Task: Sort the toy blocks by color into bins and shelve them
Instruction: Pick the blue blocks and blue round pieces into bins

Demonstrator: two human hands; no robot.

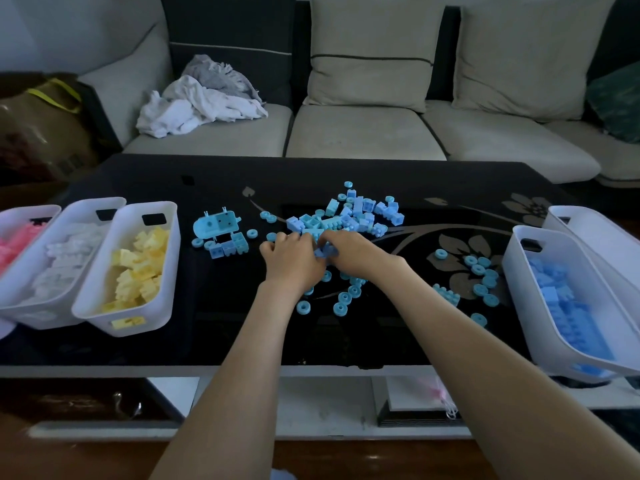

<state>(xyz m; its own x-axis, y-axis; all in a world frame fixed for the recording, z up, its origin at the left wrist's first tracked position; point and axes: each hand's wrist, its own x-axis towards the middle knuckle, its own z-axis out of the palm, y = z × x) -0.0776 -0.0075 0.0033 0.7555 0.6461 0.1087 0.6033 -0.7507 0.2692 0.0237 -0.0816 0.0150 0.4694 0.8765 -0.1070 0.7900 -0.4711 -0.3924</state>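
1. Right hand pinches a darker blue block at the middle of the desk. The left hand curls against the same block, but I cannot tell whether it grips.
2. Done, I judge: the pink bin, white bin and yellow bin at the left hold blocks, and the blue bin at the right is partly filled.
3. Left: the pale blue pile, scattered round pieces, a toy body. No bin is shelved yet.
4. A far bin stands behind the blue bin, its contents hidden. The round pieces lie between the hands and the blue bin.
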